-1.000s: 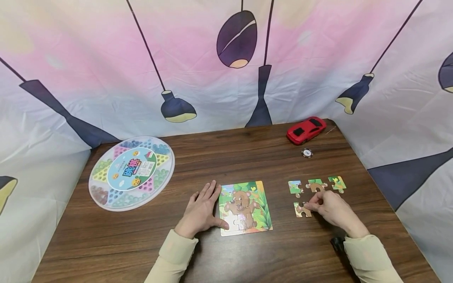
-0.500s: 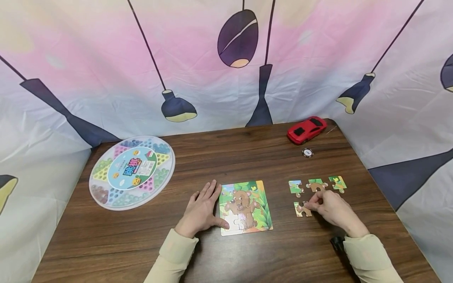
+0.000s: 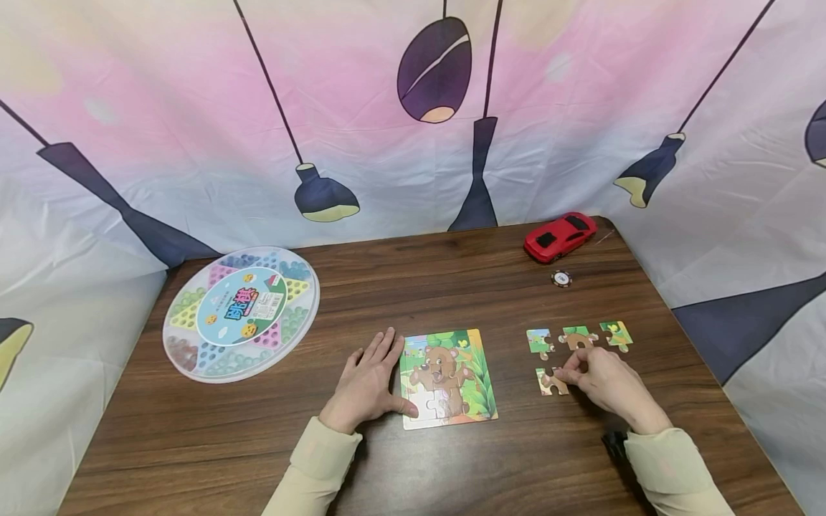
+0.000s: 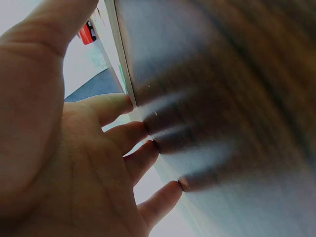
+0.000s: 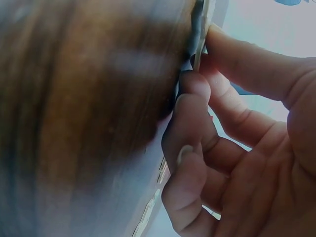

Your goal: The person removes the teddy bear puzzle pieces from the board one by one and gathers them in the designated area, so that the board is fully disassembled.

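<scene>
Two cream sleeves point(image 3: 323, 459) come in over the brown wood table point(image 3: 413, 473). The left hand point(image 3: 368, 387) has its fingers straight and spread, with the tips on the wood. It grips nothing; its thumb rests on the left side of the square bear puzzle point(image 3: 452, 383). To the right, the right hand point(image 3: 609, 380) pinches a brown puzzle piece point(image 3: 546, 383) by its edge, thumb against finger, with the other fingers bent. I can't tell if the piece is off the wood. Just past it, three more puzzle pieces point(image 3: 539, 341) lie in a row. Farther back are a round Chinese checkers game point(image 3: 241, 312) on the left, a poker chip point(image 3: 561, 279) and a red toy car point(image 3: 558, 238). A cloth with lamps point(image 3: 361, 72) hangs behind.
</scene>
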The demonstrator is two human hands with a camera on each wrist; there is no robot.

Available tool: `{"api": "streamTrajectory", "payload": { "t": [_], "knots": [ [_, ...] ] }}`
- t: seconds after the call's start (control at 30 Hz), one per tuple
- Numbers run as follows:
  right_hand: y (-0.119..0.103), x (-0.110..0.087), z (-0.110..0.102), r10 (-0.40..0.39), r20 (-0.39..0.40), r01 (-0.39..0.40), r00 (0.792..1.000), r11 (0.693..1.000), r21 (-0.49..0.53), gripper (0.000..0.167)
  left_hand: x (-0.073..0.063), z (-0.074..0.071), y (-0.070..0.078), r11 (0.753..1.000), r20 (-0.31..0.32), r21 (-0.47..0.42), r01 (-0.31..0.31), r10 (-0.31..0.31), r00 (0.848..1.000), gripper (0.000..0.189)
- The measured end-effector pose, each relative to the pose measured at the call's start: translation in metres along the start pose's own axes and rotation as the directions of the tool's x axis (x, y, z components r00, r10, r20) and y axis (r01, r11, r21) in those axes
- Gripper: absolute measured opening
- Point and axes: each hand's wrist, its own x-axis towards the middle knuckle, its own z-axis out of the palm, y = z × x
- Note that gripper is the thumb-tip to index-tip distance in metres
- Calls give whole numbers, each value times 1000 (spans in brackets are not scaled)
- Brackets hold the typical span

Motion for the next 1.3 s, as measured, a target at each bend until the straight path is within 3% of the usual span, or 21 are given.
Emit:
{"api": "streamTrajectory", "payload": {
  "t": [0.57,0.93,1.1,1.3],
  "knots": [
    [1,3,2,-6,-19,6,1000,1000,-30,20,-2,1,-1,1000,-14,-2,-12,12,1000,122],
    [-2,2,-3,-4,-33,5,999,1000,23,20,-1,1,0,1000,-6,4,-8,8,1000,122],
    [-20,1,-6,-84,-74,88,994,995,52,19,-2,1,0,1000,6,6,5,-5,1000,122],
    [-63,8,4,-197,-67,201,978,978,53,23,-1,0,0,1000,10,11,9,-9,1000,123]
  ]
}}
